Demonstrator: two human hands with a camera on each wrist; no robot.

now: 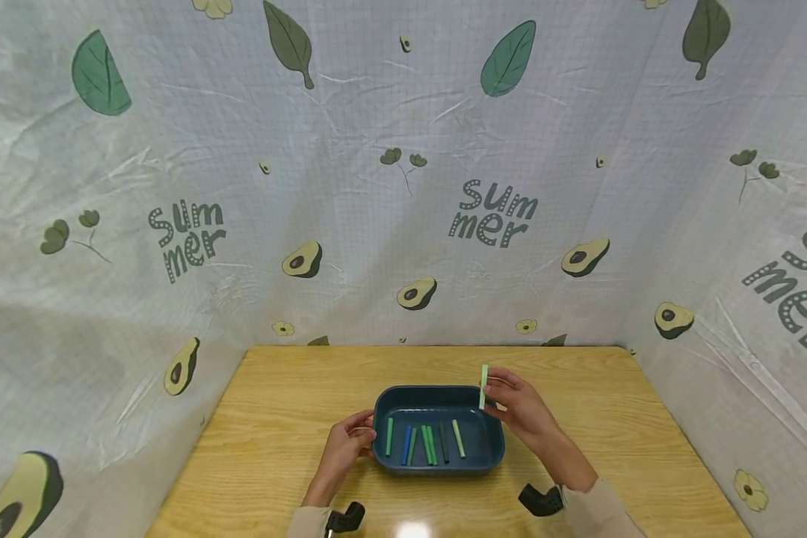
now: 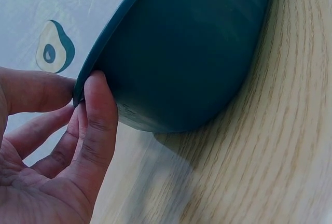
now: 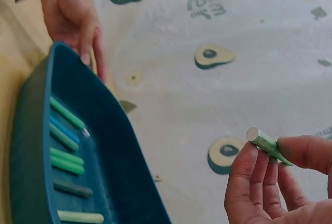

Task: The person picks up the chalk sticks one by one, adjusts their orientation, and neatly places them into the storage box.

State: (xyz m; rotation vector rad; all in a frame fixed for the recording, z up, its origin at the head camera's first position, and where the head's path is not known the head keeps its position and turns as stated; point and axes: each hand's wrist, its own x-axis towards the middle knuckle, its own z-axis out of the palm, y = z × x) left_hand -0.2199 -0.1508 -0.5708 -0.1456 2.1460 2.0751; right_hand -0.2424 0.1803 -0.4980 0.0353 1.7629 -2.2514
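A dark blue rectangular basin (image 1: 480, 448) with rounded corners rests on the table. My left hand (image 1: 341, 450) pinches its left rim between thumb and fingers, seen close up in the left wrist view on the basin (image 2: 181, 53). Above the basin's back right corner, my right hand (image 1: 521, 407) holds a pale green round stick (image 1: 483, 385), chalk-like or pastel-like, nearly upright between thumb and fingertips. Its flat whitish end shows in the right wrist view of the stick (image 3: 265, 142). Inside the basin lie several similar sticks, among them a blue stick (image 1: 406, 446) and a pale green one (image 1: 459, 438).
The basin stands on a light wooden table (image 1: 276, 418). A white sheet (image 1: 350, 187) printed with avocados and leaves hangs behind the table and along both sides. Black wrist mounts, such as the right one (image 1: 540, 501), sit at both sleeves.
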